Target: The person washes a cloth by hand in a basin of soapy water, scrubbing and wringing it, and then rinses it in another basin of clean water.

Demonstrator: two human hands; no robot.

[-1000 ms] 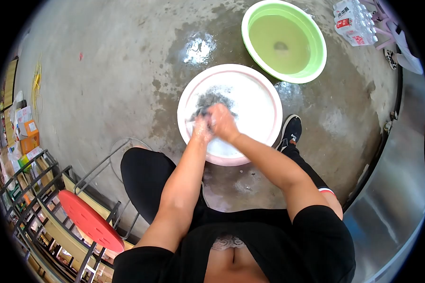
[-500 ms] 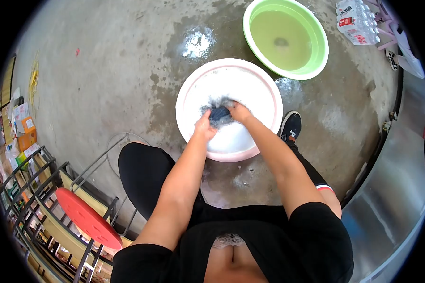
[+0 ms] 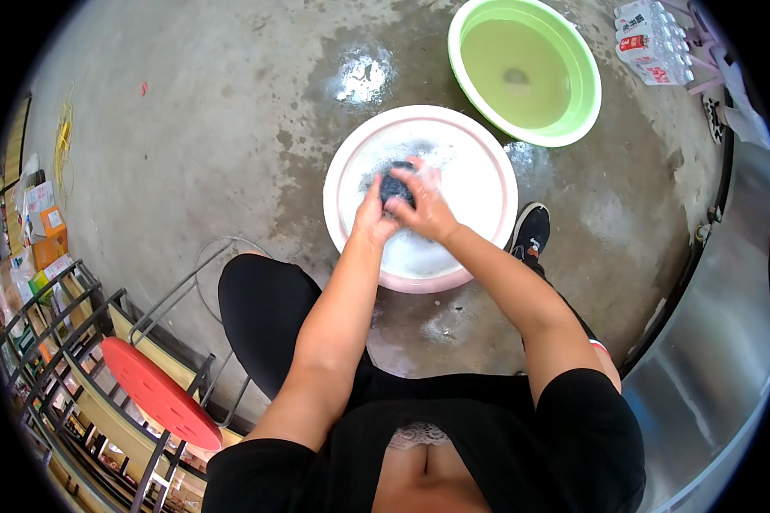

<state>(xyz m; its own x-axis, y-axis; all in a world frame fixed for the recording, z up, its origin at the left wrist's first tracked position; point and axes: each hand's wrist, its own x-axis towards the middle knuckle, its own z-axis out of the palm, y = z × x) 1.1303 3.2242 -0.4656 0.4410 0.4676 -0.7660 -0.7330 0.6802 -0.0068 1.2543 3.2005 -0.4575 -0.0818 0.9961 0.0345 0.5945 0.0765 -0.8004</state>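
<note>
A dark, wet, bunched-up cloth [image 3: 395,185] is between my hands, above the white suds of a round basin [image 3: 336,158] with a pink rim. My left hand [image 3: 375,214] grips the cloth from its left side, thumb up along it. Across its right side lies my right hand [image 3: 425,205], its curled fingers over the cloth and slightly blurred by motion. Foam hides the bottom of the basin, and grey streaks of suds show just beyond the cloth.
A green basin [image 3: 583,90] of cloudy yellowish water stands at the far right of the suds basin. Bottled water in a pack [image 3: 653,44] sits at upper right. At lower left are a red stool seat [image 3: 158,393] and metal racks. Wet concrete surrounds the basins.
The cloth was spread lower in the foam with my hands on either side; now it is gathered into a tighter bundle, and my right hand has come across it toward the left.
</note>
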